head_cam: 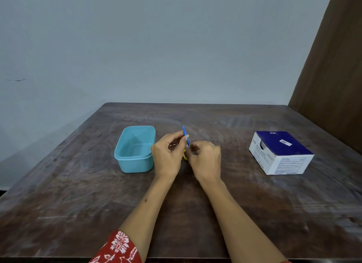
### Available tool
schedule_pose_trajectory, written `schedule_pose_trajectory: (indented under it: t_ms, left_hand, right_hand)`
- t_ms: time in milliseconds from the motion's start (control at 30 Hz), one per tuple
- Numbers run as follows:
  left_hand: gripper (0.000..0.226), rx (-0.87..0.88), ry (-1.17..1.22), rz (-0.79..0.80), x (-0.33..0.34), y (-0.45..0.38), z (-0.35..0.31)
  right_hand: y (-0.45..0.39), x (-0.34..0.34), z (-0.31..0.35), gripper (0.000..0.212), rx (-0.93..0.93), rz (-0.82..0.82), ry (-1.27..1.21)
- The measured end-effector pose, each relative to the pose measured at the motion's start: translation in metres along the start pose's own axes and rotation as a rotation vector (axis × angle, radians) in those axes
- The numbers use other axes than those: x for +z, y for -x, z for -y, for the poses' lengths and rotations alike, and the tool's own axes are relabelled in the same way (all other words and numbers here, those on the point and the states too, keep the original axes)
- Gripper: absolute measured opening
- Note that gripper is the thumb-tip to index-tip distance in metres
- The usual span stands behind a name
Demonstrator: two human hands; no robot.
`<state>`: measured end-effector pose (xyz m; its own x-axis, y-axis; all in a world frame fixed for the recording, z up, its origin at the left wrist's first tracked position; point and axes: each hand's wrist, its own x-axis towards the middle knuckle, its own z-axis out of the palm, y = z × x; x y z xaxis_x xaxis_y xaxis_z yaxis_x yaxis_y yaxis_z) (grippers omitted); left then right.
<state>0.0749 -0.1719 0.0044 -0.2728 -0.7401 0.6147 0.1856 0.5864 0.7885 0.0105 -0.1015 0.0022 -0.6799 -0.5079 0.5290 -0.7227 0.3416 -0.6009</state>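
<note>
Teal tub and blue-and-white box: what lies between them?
Head view: the left hand pinching a thin blue tool, the right hand close beside it, a small yellow piece under them; the rest is bare table.

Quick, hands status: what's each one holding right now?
Left hand: pinches the blue tool.
Right hand: fingers curled at the tool's lower end; grip cannot be told.

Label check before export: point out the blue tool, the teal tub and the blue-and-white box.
blue tool (184,131), head view, on the blue shaft near its upper end.
teal tub (135,164), head view, on its near outer wall.
blue-and-white box (274,146), head view, on the dark blue top face.
</note>
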Motion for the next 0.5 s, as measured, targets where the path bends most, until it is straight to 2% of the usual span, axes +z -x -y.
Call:
schedule_pose_trajectory:
  t_ms: [100, 267, 400, 500]
  left_hand:
    - [0.014, 0.003, -0.004, 0.002, -0.0004, -0.0001, -0.0006]
    - [0.014, -0.020, 0.009, -0.007, -0.0001, -0.0010, -0.0012]
    - [0.013, -0.020, 0.003, 0.000, -0.0007, -0.0002, -0.0025]
    - [0.013, -0.018, 0.002, -0.006, -0.0003, -0.0009, -0.0039]
  right_hand:
    - [0.0005, 0.0001, 0.0013, 0.015, -0.029, -0.048, 0.003]
    - [-0.0005, -0.0005, -0.0008, 0.010, 0.026, 0.015, -0.014]
    - [0.0009, 0.0000, 0.0018, 0.013, -0.043, -0.060, -0.008]
    - [0.0003, -0.0002, 0.0006, 0.012, 0.033, 0.024, 0.017]
